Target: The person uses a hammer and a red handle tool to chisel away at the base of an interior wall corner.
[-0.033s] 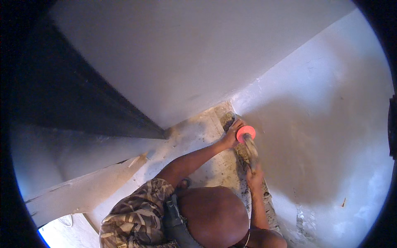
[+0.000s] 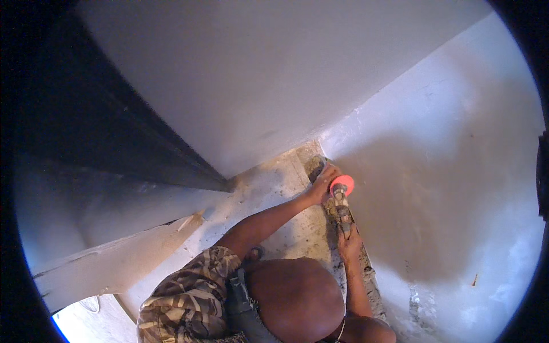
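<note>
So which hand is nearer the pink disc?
Left. The left hand is at the left edge of the pink disc; the right hand is farther off, below the disc in the picture, at the lower end of the tool.

A tool (image 2: 342, 212) sits above a strip of rubble (image 2: 373, 294) beside the right wall (image 2: 452, 194) — left hand (image 2: 324, 186) by its far end, right hand (image 2: 350, 246) on its near end. Another wall (image 2: 274, 74) stands ahead.
</note>
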